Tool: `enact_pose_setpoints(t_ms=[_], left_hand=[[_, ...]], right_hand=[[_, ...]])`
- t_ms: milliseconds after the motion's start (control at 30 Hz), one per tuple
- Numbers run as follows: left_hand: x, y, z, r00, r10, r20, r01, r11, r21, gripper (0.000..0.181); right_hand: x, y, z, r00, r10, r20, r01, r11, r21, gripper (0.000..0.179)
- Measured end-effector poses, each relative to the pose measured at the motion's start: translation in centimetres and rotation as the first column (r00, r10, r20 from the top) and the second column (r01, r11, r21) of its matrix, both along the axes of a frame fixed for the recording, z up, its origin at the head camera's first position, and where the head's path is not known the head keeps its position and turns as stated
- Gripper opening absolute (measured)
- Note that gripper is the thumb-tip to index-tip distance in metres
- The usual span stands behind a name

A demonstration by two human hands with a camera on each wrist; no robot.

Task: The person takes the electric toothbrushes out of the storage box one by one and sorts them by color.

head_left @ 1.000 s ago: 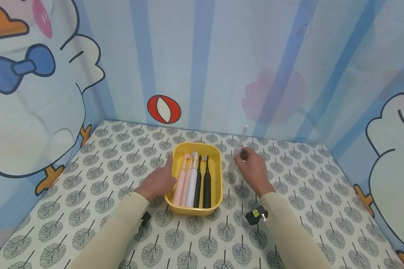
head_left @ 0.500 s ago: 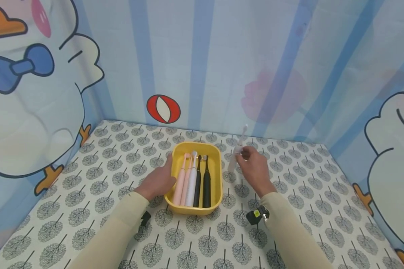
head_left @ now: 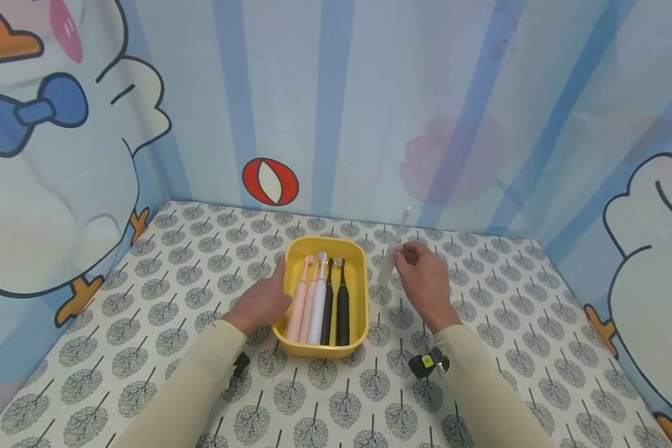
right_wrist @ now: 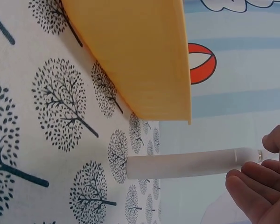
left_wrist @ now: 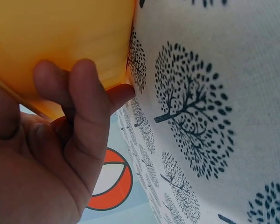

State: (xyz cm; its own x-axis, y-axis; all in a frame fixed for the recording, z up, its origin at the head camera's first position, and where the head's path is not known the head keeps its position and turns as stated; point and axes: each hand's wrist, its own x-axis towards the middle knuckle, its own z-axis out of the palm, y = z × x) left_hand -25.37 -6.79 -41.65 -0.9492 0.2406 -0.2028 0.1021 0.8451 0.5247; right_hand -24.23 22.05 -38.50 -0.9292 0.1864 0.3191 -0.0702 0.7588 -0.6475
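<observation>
In the head view my left hand (head_left: 260, 302) grips the left side of a yellow bin (head_left: 359, 298), its thumb over the rim. The left wrist view shows curled fingers (left_wrist: 91, 100) against the outer wall. Pink toothbrushes (head_left: 295, 314), a white toothbrush (head_left: 317, 314) and black toothbrushes (head_left: 343, 314) lie side by side inside, heads toward the far end. To the bin's right another white electric toothbrush (right_wrist: 182, 164) stands upright, its base on the cloth. My right hand (head_left: 427, 280) is at its upper part; in the right wrist view the thumb and fingers are spread around the neck.
A white tablecloth (head_left: 173, 342) with dark tree prints covers the table. Behind it hangs a blue-and-white striped backdrop (head_left: 369, 112) with cartoon birds at both sides. A small dark camera is strapped at each wrist.
My right thumb and fingers have eased slightly to the right, off the upright toothbrush. The left hand and the bin keep their places.
</observation>
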Motion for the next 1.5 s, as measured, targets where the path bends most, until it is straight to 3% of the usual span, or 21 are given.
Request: enact_pose_setpoints(t_ms=[233,400,633,833,1500], left_hand=[[0.0,-0.1,-0.2,1.0,-0.007,-0.002,0.007,1.0,0.007,0.087],[0.0,-0.1,-0.2,1.0,-0.009,-0.01,0.009,1.0,0.005,0.087],[0.2,-0.1,0.0,1.0,-0.014,-0.009,0.014,1.0,0.005,0.087],[0.2,-0.2,-0.2,1.0,-0.007,-0.003,0.007,1.0,0.024,0.086],[-0.2,-0.1,-0.3,1.0,-0.014,-0.008,0.014,1.0,0.008,0.087]], right_hand=[[0.8,-0.9,1.0,0.996,0.048,-0.071,-0.05,0.998,-0.035,0.034],[1.1,-1.8,1.6,0.994,0.09,-0.068,-0.094,0.994,-0.057,0.036],[1.1,-3.2,2.5,0.992,0.124,0.035,-0.122,0.991,-0.047,0.039],[1.0,-4.3,3.2,0.978,0.156,0.14,-0.146,0.986,-0.081,0.041],[0.4,-7.0,3.4,0.925,0.253,0.282,-0.25,0.967,-0.047,0.04]])
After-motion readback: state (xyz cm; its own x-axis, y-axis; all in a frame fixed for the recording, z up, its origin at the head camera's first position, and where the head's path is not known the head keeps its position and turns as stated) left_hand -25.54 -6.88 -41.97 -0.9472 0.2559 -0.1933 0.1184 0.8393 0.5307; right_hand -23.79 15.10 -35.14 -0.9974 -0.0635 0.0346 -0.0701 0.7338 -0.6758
